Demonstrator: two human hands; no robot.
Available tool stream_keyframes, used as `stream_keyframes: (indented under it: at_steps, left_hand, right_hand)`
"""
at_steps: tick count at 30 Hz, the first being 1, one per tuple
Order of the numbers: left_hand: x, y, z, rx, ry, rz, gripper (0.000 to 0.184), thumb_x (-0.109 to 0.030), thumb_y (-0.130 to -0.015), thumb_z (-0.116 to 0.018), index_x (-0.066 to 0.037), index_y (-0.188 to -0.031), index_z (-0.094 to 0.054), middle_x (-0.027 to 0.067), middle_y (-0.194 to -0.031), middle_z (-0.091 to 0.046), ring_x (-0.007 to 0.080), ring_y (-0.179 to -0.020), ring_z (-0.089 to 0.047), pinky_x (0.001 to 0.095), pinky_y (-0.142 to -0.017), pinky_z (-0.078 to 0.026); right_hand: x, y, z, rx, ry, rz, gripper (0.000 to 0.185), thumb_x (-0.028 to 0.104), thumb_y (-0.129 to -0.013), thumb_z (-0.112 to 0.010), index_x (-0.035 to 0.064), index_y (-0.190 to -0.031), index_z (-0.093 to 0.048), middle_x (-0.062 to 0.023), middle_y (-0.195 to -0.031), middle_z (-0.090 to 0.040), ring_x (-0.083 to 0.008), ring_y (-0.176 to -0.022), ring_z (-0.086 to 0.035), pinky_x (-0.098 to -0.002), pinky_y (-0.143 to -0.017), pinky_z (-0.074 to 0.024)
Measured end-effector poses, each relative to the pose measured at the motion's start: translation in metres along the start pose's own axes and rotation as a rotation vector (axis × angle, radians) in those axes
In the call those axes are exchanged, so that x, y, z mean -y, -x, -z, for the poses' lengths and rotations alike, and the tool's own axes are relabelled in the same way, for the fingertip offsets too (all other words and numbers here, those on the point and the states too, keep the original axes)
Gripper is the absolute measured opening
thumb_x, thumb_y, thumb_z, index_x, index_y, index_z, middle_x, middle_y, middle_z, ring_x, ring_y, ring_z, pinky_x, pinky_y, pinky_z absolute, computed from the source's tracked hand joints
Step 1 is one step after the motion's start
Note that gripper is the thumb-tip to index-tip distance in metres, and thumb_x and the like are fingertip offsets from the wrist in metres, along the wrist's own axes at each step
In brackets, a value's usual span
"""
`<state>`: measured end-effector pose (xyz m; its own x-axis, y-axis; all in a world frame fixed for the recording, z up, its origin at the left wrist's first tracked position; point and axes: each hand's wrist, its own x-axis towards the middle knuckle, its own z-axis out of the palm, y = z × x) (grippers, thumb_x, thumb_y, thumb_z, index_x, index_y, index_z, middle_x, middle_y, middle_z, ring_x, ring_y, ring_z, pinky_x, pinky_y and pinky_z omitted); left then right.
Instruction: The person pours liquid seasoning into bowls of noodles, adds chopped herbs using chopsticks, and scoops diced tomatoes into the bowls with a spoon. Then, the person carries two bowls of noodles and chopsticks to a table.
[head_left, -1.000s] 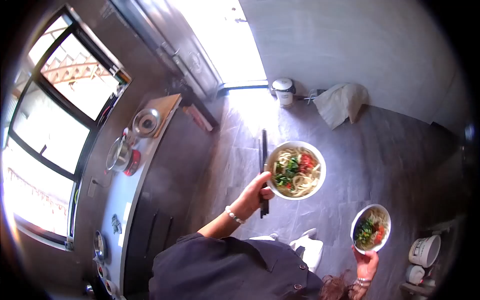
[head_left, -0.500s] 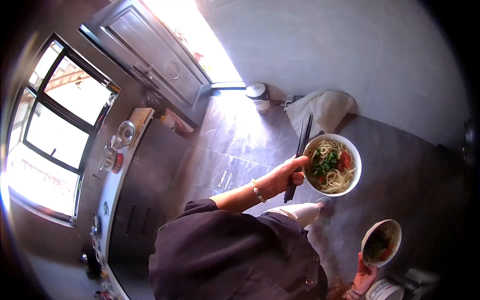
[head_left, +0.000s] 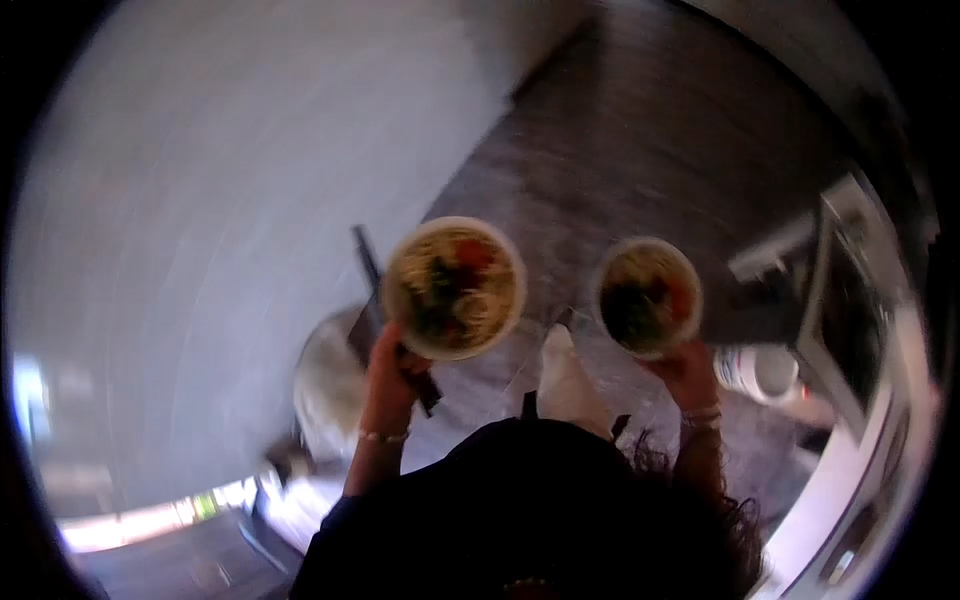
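A bowl of noodles (head_left: 455, 288) with green leaves and red pieces on top is in my left hand (head_left: 388, 378), whose fingers are closed at its near left side. The same hand grips dark chopsticks (head_left: 366, 258), which slant past the bowl's left edge. My right hand (head_left: 686, 376) is closed at the lower rim of a second noodle bowl (head_left: 649, 297), also topped with green and red. Both bowls are held up above the floor, apart from each other. Motion blur softens the fingers, and the bowls hide part of them.
A pale wall (head_left: 230, 200) rises on the left. Pale cloth (head_left: 328, 385) covers something low beside it. On the right, a white bucket (head_left: 762, 373) stands on the dark floor (head_left: 600, 130) near a light-edged counter (head_left: 835, 500). Bright daylight enters at lower left.
My view has swung round, from the window and door towards the wall and dark floor. Both bowls now sit side by side before me; the right one has come up from the lower corner.
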<state>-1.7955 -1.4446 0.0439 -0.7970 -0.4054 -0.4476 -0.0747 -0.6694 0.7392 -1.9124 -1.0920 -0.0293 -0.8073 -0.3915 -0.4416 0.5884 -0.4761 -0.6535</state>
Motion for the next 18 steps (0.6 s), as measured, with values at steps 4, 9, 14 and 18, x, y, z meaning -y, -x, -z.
stream_keyframes:
  at_steps: [4, 9, 14, 18]
  left_hand:
    - [-0.033, -0.130, -0.089, 0.022, 0.010, -0.024, 0.019, -0.027, -0.085, -0.047, -0.008, -0.087, -0.048, -0.0064, -0.050, -0.035, 0.0038, -0.041, -0.029, 0.0186, -0.038, -0.023]
    - [-0.003, -0.009, -0.042, 0.024, 0.066, -0.088, 0.018, -0.027, -0.086, -0.047, -0.010, -0.079, -0.047, -0.0066, -0.049, -0.033, 0.0038, -0.040, -0.027, 0.0187, -0.038, -0.022]
    - [-0.016, -0.010, 0.016, -0.043, 0.011, -0.140, 0.018, -0.026, -0.086, -0.047, -0.010, -0.079, -0.046, -0.0063, -0.052, -0.036, 0.0026, -0.042, -0.028, 0.0181, -0.039, -0.022]
    - [-0.008, -0.032, 0.017, 0.002, 0.049, -0.101, 0.018, -0.025, -0.085, -0.047, -0.008, -0.079, -0.045, -0.0060, -0.051, -0.034, 0.0035, -0.044, -0.029, 0.0187, -0.040, -0.023]
  right_hand:
    - [0.088, -0.148, -0.027, 0.145, 0.319, 0.166, 0.046, 0.005, -0.074, -0.053, -0.0011, -0.117, -0.038, -0.0181, -0.115, -0.045, -0.0294, -0.100, -0.052, -0.0404, -0.078, -0.0515]
    - [0.060, -0.029, -0.020, 0.147, -0.050, 0.068, 0.046, 0.007, -0.075, -0.051, -0.0058, -0.116, -0.037, -0.0202, -0.108, -0.050, -0.0304, -0.096, -0.054, -0.0422, -0.079, -0.0505]
    - [0.010, -0.038, -0.034, 0.033, 0.073, 0.074, 0.047, 0.009, -0.074, -0.051, -0.0053, -0.116, -0.036, -0.0195, -0.109, -0.050, -0.0309, -0.097, -0.053, -0.0427, -0.081, -0.0490]
    - [0.010, -0.027, -0.007, 0.035, 0.300, 0.212, 0.044, 0.011, -0.074, -0.053, -0.0054, -0.114, -0.040, -0.0178, -0.109, -0.051, -0.0291, -0.100, -0.052, -0.0407, -0.083, -0.0472]
